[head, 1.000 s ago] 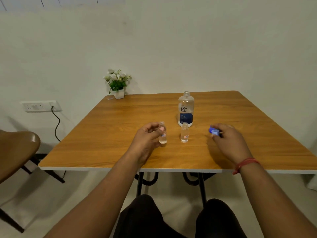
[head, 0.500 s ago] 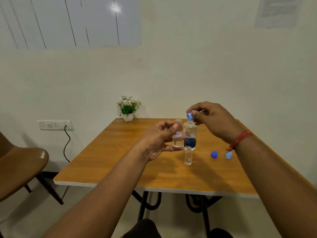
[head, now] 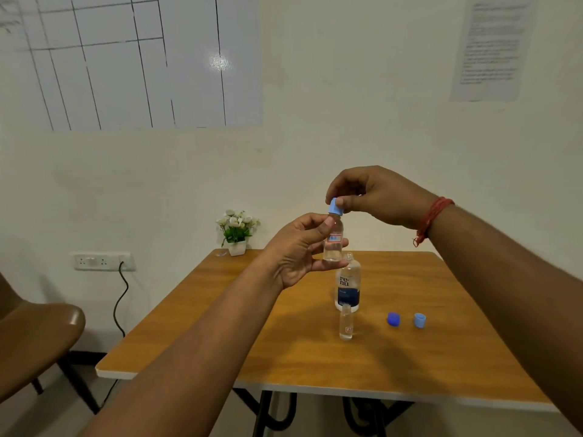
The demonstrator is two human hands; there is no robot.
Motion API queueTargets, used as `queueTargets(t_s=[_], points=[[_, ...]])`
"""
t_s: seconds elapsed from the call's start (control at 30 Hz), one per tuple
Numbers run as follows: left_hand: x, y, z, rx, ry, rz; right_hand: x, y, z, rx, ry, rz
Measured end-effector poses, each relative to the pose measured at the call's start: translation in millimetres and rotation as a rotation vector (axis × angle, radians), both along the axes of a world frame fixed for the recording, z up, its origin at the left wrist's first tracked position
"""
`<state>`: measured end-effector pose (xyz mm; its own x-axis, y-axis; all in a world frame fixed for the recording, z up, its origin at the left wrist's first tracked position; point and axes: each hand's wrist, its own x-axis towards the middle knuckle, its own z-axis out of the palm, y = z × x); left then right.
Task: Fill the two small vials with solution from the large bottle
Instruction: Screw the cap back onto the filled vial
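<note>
My left hand (head: 299,247) holds a small clear vial (head: 333,244) upright in the air above the table, with clear liquid in it. My right hand (head: 378,197) pinches a light blue cap (head: 335,207) that sits on the vial's mouth. The large bottle (head: 348,285) with a dark blue label stands uncapped on the wooden table (head: 284,342). In front of it stands the second small vial (head: 346,322), open at the top.
A dark blue cap (head: 393,319) and a light blue cap (head: 420,320) lie on the table right of the vial. A small pot of white flowers (head: 237,231) stands at the far left corner. A brown chair (head: 34,335) is at the left.
My left hand lifted the vial off the table and raised it. My right hand picked up a light blue cap and brought it onto the vial's mouth. The camera tilted up.
</note>
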<state>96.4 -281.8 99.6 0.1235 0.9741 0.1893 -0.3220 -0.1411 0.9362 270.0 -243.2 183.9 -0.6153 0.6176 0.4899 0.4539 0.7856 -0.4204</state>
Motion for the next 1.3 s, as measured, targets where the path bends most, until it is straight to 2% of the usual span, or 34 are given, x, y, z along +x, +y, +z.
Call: queueTargets(t_s=[0.43, 0.83, 0.93, 1.07, 1.3], points=[[11.8, 7.8, 12.1, 0.023, 0.04, 0.028, 6.8, 4.1, 19.8, 0.005, -0.088, -0.004], [16.9, 9.2, 12.0, 0.019, 0.039, 0.026, -6.0, 5.9, 19.4, 0.189, -0.265, -0.259], [14.6, 9.5, 11.6, 0.019, 0.027, 0.037, 1.4, 2.6, 24.7, 0.122, -0.175, -0.169], [11.9, 9.7, 11.4, 0.016, 0.041, 0.048, 10.2, 2.4, 27.9, 0.097, -0.278, -0.049], [12.7, 9.9, 8.5, 0.019, 0.06, 0.04, 3.9, 7.3, 25.1, 0.146, -0.321, -0.136]])
